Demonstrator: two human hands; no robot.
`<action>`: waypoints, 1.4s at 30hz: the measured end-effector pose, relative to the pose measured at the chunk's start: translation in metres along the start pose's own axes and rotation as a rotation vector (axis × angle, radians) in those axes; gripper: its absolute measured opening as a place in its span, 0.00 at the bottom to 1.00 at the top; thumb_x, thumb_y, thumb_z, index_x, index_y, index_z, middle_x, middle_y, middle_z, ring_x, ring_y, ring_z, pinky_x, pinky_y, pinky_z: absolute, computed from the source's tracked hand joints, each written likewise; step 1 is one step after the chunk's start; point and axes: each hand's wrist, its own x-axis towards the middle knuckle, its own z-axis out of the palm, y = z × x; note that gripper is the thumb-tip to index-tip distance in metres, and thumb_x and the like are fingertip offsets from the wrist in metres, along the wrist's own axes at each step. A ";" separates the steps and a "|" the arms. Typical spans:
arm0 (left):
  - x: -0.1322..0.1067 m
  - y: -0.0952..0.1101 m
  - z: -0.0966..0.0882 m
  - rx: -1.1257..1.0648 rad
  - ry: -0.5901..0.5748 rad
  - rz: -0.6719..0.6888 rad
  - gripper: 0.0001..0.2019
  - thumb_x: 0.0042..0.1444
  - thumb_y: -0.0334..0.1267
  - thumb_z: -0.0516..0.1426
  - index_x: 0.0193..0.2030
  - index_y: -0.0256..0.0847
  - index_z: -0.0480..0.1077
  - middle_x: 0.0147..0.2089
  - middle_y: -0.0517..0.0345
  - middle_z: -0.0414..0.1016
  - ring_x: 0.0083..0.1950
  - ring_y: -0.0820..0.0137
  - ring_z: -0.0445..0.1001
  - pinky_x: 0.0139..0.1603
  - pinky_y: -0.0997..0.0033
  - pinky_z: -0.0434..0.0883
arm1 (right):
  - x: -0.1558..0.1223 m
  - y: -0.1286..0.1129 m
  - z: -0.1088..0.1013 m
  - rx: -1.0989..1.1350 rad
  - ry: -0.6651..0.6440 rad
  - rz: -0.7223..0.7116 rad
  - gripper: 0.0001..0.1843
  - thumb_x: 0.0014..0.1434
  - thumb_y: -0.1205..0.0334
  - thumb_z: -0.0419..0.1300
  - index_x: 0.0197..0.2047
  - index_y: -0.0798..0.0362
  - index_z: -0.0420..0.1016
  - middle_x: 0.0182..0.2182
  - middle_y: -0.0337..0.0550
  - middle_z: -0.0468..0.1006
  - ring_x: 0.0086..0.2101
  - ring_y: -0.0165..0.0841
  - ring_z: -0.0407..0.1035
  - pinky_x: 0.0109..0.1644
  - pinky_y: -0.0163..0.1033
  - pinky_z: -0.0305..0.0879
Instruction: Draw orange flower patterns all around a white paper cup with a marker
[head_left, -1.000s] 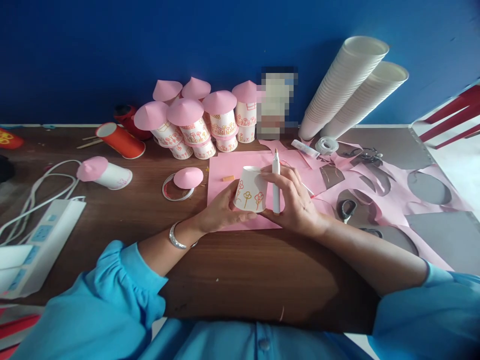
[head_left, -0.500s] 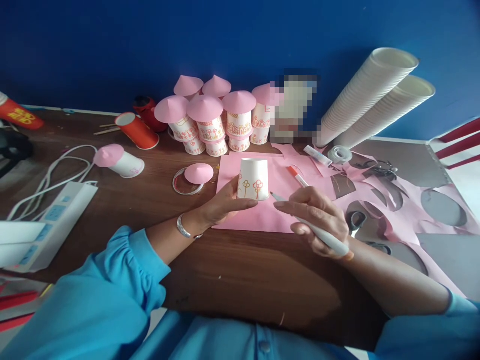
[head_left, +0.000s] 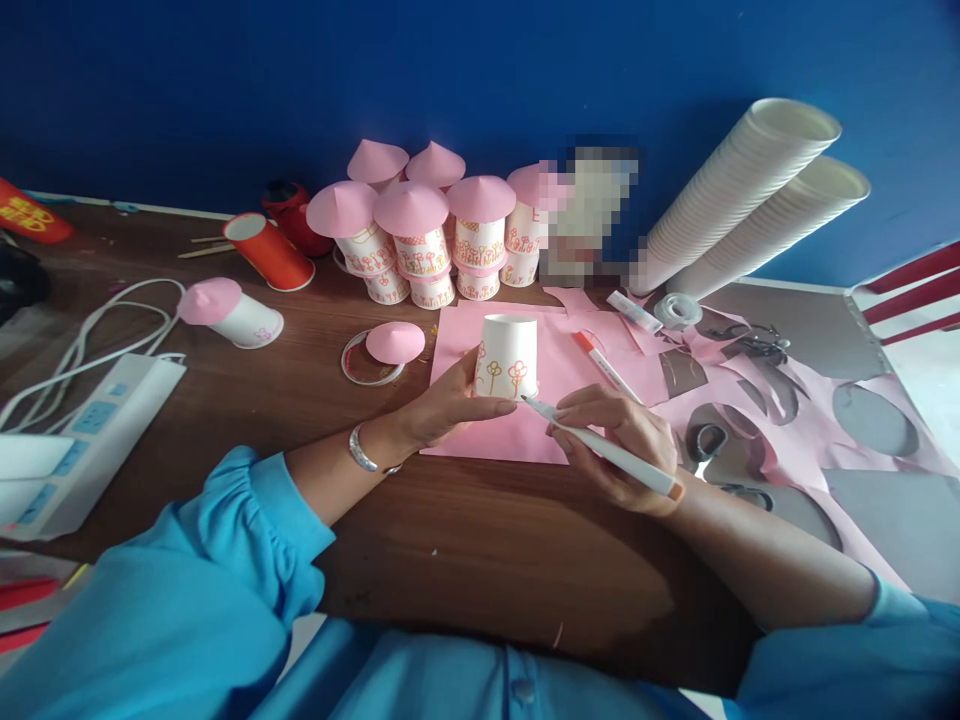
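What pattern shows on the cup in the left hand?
Yellowish and orange-red flowers on the white cup; head view.

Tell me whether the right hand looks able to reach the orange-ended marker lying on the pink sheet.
Likely yes: the orange-ended marker lies just beyond the right hand with nothing seen on top, though that hand is gripping a white pen.

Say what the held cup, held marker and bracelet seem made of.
The held cup: probably paper, matte; its white wall carries drawn flowers. The held marker: likely smooth plastic, judging by the pale, even barrel. The bracelet: looks like polished silvery metal, from its bright glints; which metal, I can't tell.
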 end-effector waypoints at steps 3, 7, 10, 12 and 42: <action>0.001 0.000 0.000 -0.001 -0.004 0.008 0.25 0.48 0.40 0.74 0.51 0.42 0.73 0.47 0.54 0.78 0.50 0.63 0.75 0.55 0.59 0.68 | 0.000 0.001 0.001 -0.014 -0.001 -0.007 0.10 0.65 0.71 0.63 0.48 0.50 0.73 0.32 0.43 0.81 0.32 0.36 0.81 0.29 0.38 0.77; 0.001 0.001 0.000 -0.004 0.008 -0.010 0.26 0.47 0.40 0.74 0.51 0.42 0.73 0.46 0.55 0.77 0.49 0.64 0.74 0.54 0.61 0.68 | 0.000 0.002 0.002 -0.017 0.000 -0.006 0.10 0.65 0.71 0.63 0.48 0.50 0.73 0.33 0.43 0.82 0.33 0.35 0.81 0.31 0.38 0.79; 0.000 0.001 0.000 -0.010 0.012 -0.022 0.27 0.47 0.40 0.75 0.52 0.42 0.72 0.47 0.56 0.77 0.49 0.65 0.73 0.54 0.62 0.68 | 0.000 0.002 0.003 0.002 0.000 -0.006 0.10 0.65 0.71 0.63 0.48 0.50 0.73 0.33 0.43 0.82 0.33 0.36 0.81 0.32 0.38 0.79; 0.000 0.001 0.000 -0.015 0.014 -0.029 0.27 0.47 0.40 0.75 0.53 0.42 0.72 0.47 0.56 0.77 0.49 0.65 0.74 0.54 0.62 0.68 | 0.000 0.002 0.003 -0.001 0.001 0.000 0.09 0.65 0.71 0.63 0.47 0.50 0.73 0.33 0.44 0.82 0.33 0.36 0.82 0.31 0.39 0.79; -0.001 -0.001 -0.001 -0.001 0.012 -0.006 0.27 0.48 0.40 0.74 0.54 0.44 0.72 0.49 0.55 0.78 0.52 0.63 0.74 0.56 0.60 0.68 | 0.002 -0.001 0.002 -0.016 0.010 -0.051 0.10 0.63 0.72 0.62 0.46 0.51 0.72 0.29 0.42 0.80 0.28 0.34 0.79 0.28 0.37 0.75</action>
